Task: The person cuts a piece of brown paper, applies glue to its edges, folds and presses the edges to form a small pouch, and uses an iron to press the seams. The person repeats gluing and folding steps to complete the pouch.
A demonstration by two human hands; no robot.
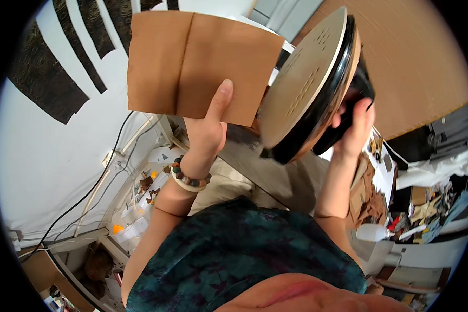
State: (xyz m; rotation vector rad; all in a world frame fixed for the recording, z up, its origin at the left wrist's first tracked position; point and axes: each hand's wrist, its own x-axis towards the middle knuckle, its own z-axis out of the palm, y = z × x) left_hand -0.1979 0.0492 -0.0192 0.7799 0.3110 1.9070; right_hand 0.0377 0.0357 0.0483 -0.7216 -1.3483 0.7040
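Note:
In my left hand (208, 125) is a flat brown panel (223, 57), held up by its lower edge with the thumb on its face. A dark crease or seam runs down the panel left of its middle; whether it is leather, cloth or card I cannot tell. My right hand (356, 127) grips the black handle of a steam iron (307, 83), raised and tilted. The iron's beige soleplate with rows of steam holes faces left toward the panel. The two are close, and the panel's right edge lies near the soleplate. Part of my right fingers is hidden behind the iron.
Dark patterned strips (47, 78) hang on the white wall at left, above black cables (96, 182). A large tan board (421, 62) stands at upper right. Brown scraps (368, 200), a white bottle (372, 232) and a heap of cloth (431, 208) lie at right. Small scraps litter the floor at left.

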